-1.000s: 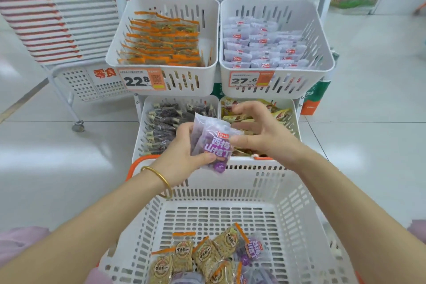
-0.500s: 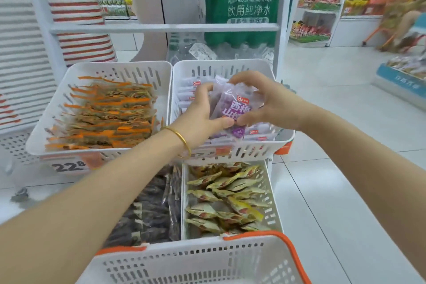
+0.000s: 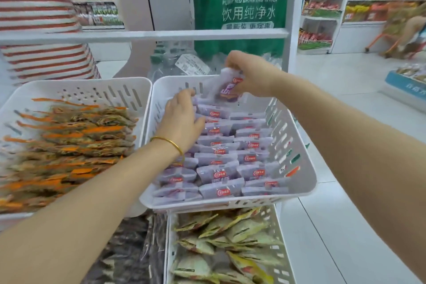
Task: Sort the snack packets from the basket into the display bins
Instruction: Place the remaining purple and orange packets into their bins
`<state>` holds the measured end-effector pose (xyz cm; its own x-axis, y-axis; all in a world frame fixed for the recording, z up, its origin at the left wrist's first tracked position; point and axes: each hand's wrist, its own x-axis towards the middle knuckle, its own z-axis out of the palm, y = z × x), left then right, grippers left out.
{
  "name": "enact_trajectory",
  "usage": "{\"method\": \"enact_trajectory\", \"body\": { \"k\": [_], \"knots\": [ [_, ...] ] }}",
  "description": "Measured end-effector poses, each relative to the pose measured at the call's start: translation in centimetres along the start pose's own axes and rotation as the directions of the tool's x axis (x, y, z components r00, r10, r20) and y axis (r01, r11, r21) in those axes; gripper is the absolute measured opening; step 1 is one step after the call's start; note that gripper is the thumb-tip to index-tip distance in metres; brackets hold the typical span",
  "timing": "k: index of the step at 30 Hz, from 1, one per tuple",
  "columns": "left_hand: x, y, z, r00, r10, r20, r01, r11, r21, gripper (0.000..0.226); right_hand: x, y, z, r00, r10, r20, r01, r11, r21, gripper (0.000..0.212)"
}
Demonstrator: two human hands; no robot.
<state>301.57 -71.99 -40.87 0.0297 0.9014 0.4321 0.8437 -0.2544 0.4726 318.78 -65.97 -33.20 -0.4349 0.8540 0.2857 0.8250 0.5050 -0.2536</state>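
Observation:
My right hand [image 3: 250, 74] grips a purple snack packet [image 3: 227, 87] over the far end of the upper right white display bin [image 3: 299, 159], which is filled with rows of matching purple packets [image 3: 219, 168]. Inside that bin, my left hand [image 3: 182, 117], with a gold bangle on its wrist, lies on the packets at the far left with its fingers curled down among them. Whether it holds one I cannot tell. The basket is out of view.
The upper left bin [image 3: 76, 90] holds orange-edged packets [image 3: 73, 140]. Below are a bin of yellow-green packets [image 3: 221, 242] and one of dark packets [image 3: 129, 251]. A bottled-water pack [image 3: 239, 18] stands behind the rack. A person in a striped shirt [image 3: 39, 18] stands at far left.
Both hands moved from above the basket up to the upper right bin. They have separated: the right hand carries the purple packet to the bin's far end, and the left hand dropped onto the stacked packets.

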Motion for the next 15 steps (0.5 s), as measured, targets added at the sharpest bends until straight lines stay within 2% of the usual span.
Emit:
{"method": "enact_trajectory", "body": {
  "k": [2, 5, 7, 10, 12, 15],
  "knots": [
    [0.3, 0.1, 0.1, 0.999, 0.012, -0.049, -0.011, 0.999, 0.03, 0.052, 0.5, 0.0, 0.7, 0.997, 0.005, 0.078, -0.01, 0.997, 0.072, 0.04],
    [0.9, 0.4, 0.2, 0.996, 0.054, -0.068, -0.048, 0.996, 0.08, 0.05, 0.1, 1.1, 0.8, 0.99, 0.077, 0.122, -0.104, 0.967, 0.232, 0.038],
    [1.4, 0.7, 0.6, 0.996, 0.082, -0.045, -0.078, 0.992, 0.098, 0.05, -0.6, 2.0, 0.5, 0.989, 0.109, 0.105, -0.136, 0.945, 0.298, 0.037],
    [2.4, 1.3, 1.2, 0.993, 0.117, -0.022, -0.113, 0.984, 0.137, 0.047, -1.9, 3.1, 0.0, 0.986, 0.164, -0.006, -0.151, 0.917, 0.368, 0.035],
    [3.1, 1.7, 1.7, 0.99, 0.14, -0.015, -0.136, 0.977, 0.163, 0.046, -2.8, 3.3, -0.1, 0.981, 0.186, -0.054, -0.154, 0.919, 0.363, 0.035],
    [4.0, 2.1, 2.3, 0.985, 0.171, 0.0, -0.167, 0.963, 0.213, 0.044, -3.5, 3.2, 0.3, 0.986, 0.164, -0.019, -0.157, 0.97, 0.187, 0.035]
  ]
}}
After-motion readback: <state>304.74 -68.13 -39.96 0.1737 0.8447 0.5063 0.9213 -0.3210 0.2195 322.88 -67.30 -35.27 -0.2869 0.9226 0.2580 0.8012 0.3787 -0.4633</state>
